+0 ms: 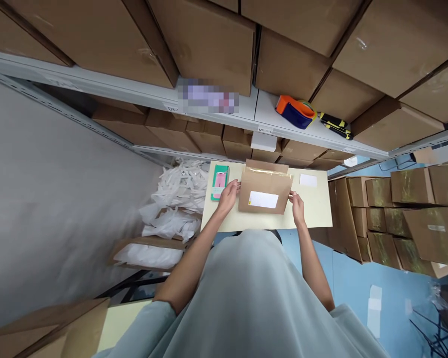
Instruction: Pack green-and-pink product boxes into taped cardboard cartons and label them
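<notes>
A small brown cardboard box (266, 187) with a white label (263, 199) lies on a pale yellow table (321, 214). Its far flap stands open, with clear tape along the top edge. My left hand (228, 196) presses against the box's left side. My right hand (296, 205) touches its right lower corner. A green package with a pink item (220, 182) lies just left of my left hand. A white label sheet (308, 180) rests on the table to the right of the box.
Metal shelves hold many brown cartons above and behind the table. An orange and blue tape dispenser (295, 111) and a yellow-black tool (335, 125) sit on the shelf. White plastic bags (175, 204) fill a box on the left. Taped cartons (399, 219) stack at right.
</notes>
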`<move>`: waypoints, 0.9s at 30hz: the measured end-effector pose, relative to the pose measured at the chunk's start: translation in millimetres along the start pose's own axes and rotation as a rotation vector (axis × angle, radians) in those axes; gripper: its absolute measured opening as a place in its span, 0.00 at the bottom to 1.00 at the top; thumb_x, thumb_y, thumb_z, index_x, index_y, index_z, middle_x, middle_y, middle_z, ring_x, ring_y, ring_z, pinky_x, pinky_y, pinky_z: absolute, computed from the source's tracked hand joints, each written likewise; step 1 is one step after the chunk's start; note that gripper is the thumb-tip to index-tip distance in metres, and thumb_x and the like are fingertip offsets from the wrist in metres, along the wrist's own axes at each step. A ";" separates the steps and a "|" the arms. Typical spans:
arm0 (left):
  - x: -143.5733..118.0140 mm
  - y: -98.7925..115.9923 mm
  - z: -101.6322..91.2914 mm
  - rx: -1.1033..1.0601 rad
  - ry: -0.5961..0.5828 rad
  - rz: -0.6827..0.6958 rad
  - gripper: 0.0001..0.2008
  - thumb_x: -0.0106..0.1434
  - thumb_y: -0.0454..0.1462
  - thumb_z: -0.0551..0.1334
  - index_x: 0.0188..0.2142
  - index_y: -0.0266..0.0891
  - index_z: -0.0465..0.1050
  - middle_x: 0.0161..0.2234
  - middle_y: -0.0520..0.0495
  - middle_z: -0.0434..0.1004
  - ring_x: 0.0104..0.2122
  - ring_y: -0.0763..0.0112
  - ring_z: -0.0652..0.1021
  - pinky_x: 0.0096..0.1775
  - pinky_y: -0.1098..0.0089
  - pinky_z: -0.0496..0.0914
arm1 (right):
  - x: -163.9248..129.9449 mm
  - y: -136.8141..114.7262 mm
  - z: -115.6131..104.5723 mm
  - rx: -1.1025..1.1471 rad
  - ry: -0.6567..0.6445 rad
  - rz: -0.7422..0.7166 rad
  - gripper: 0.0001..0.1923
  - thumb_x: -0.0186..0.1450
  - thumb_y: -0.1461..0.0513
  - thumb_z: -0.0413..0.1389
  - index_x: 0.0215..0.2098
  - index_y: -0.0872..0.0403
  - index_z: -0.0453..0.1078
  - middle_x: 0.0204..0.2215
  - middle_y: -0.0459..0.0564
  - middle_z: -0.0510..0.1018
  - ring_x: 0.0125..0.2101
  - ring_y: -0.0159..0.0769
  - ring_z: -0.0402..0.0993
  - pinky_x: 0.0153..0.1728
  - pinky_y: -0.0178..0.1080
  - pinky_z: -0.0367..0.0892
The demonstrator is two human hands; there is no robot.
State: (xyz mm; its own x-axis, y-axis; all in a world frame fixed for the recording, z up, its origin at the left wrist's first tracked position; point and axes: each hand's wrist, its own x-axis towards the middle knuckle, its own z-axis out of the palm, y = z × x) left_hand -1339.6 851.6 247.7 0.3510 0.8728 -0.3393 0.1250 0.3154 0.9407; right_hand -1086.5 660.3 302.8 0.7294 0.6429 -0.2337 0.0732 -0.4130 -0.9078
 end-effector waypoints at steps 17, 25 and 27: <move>-58.0 45.0 6.6 0.287 0.088 0.310 0.21 0.79 0.47 0.59 0.63 0.39 0.79 0.64 0.36 0.84 0.64 0.54 0.84 0.68 0.53 0.76 | -43.1 -37.0 -3.2 -0.310 0.089 -0.209 0.37 0.79 0.37 0.48 0.64 0.55 0.80 0.65 0.65 0.82 0.67 0.54 0.76 0.69 0.55 0.71; -40.9 84.5 84.9 0.824 -0.427 0.295 0.22 0.72 0.28 0.57 0.61 0.35 0.81 0.54 0.30 0.88 0.56 0.46 0.87 0.61 0.53 0.80 | -11.0 -84.2 55.8 -0.732 -0.429 -0.198 0.22 0.81 0.59 0.48 0.64 0.54 0.78 0.53 0.64 0.89 0.55 0.56 0.86 0.59 0.52 0.75; -36.4 77.6 79.2 0.869 -0.407 0.272 0.21 0.68 0.26 0.60 0.57 0.32 0.83 0.54 0.25 0.86 0.60 0.40 0.85 0.62 0.50 0.79 | -6.8 -78.6 57.1 -0.749 -0.401 -0.136 0.20 0.80 0.58 0.52 0.61 0.55 0.80 0.49 0.65 0.89 0.54 0.58 0.86 0.60 0.52 0.74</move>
State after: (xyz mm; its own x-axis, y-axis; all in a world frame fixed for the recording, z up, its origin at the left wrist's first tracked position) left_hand -1269.1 814.8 333.2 0.7399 0.6290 -0.2387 0.5716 -0.4006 0.7161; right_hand -1136.1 725.3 355.9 0.3968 0.8387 -0.3729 0.6750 -0.5420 -0.5006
